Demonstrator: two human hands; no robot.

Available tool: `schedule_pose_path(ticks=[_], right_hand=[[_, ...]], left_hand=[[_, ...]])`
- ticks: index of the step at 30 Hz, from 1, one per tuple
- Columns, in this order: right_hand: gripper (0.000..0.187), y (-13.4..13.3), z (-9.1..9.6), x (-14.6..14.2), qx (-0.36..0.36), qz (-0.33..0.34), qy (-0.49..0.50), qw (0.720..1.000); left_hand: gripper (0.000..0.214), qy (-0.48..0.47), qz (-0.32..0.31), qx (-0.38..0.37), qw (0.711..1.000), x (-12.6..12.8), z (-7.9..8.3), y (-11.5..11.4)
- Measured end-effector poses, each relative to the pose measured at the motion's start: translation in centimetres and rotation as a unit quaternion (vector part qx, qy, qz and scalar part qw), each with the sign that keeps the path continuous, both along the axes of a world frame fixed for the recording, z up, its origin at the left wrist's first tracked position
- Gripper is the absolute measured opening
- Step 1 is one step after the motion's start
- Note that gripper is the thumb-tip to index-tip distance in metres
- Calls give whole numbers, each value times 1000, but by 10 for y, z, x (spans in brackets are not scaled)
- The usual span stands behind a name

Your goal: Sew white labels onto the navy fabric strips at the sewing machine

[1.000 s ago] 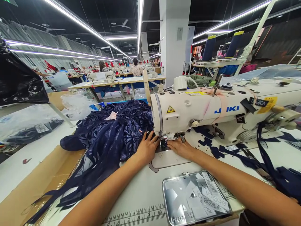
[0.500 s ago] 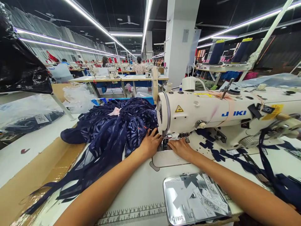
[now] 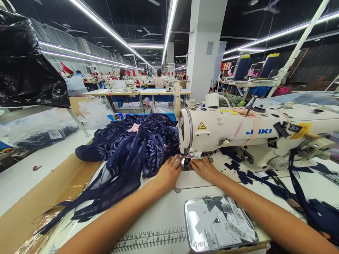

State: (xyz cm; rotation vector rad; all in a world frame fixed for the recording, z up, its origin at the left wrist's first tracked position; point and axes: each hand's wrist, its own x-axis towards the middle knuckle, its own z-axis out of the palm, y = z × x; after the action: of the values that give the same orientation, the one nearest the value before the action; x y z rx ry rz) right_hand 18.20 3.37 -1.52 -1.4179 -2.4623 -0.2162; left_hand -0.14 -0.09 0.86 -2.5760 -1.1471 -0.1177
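Note:
A white sewing machine (image 3: 201, 132) stands in front of me, its presser foot (image 3: 186, 164) between my two hands. My left hand (image 3: 171, 171) is left of the foot, fingers drawn together on the edge of a bunched navy garment (image 3: 156, 141). Sheer navy lengths of it trail toward the lower left. Close on the foot's right side, my right hand (image 3: 205, 168) has its fingers pinched together under the machine head. Whatever those fingertips hold is too small and dark to make out.
A metal tin (image 3: 219, 222) of white and black labels lies below the hands, above a printed ruler scale (image 3: 153, 238). Navy scraps (image 3: 245, 176) litter the right side. Cardboard (image 3: 53, 190) and a black plastic bag (image 3: 29, 67) are at left. People sit at machines farther back.
My left hand's fingers have gone from spread on the garment to closer together, slightly nearer me. My right hand stays by the presser foot. The whole view has shifted a little.

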Motion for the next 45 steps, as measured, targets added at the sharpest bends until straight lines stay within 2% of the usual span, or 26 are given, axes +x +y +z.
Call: schedule_pose_path(ticks=[3,5,9,12,15,19,22,24,26,30,32,34,36,39,41,45], right_hand=[[28,0,-8,2,13,4,14,1000],[27,1,-15,3,27,0,20,999],[27,5,-24,6,26,-8,21,999],[28,8,-28,11,19,-19,41,999],[30,12,-31,19,29,-3,44,999],[31,15,-29,30,84,88,9,993],[31,9,-22,35,137,143,-13,980],[30,0,-16,33,158,148,-17,976],[32,-13,-9,27,150,175,-8,973],[36,-42,7,-1,85,272,38,958],[33,-53,13,-20,40,293,79,952],[27,-59,15,-42,-24,295,138,945],[27,-60,15,-64,-89,267,214,935],[35,-57,11,-96,-152,186,323,916],[41,-55,10,-114,-169,137,355,909],[51,-50,13,-135,-186,74,331,922]], left_hand=[[28,-43,-46,15,998,-22,7,-34],[28,-87,-59,52,993,-42,15,-55],[30,-163,-7,167,972,-94,34,-77],[29,-178,55,228,956,-135,44,-80],[29,-151,108,269,945,-172,48,-77],[33,-103,164,245,950,-209,50,-68],[38,-99,205,234,945,-221,48,-58],[40,-87,200,235,947,-220,44,-53],[43,-66,154,232,958,-210,39,-52],[50,-23,-6,191,981,-175,29,-63],[51,-7,-47,158,986,-157,25,-70],[46,-5,-59,129,990,-143,23,-74],[32,-27,-62,102,992,-132,21,-76],[4,-87,-57,73,992,-119,18,-80],[9,-108,-78,55,990,-109,13,-91],[8,-60,-200,-47,977,-85,-3,-131]])
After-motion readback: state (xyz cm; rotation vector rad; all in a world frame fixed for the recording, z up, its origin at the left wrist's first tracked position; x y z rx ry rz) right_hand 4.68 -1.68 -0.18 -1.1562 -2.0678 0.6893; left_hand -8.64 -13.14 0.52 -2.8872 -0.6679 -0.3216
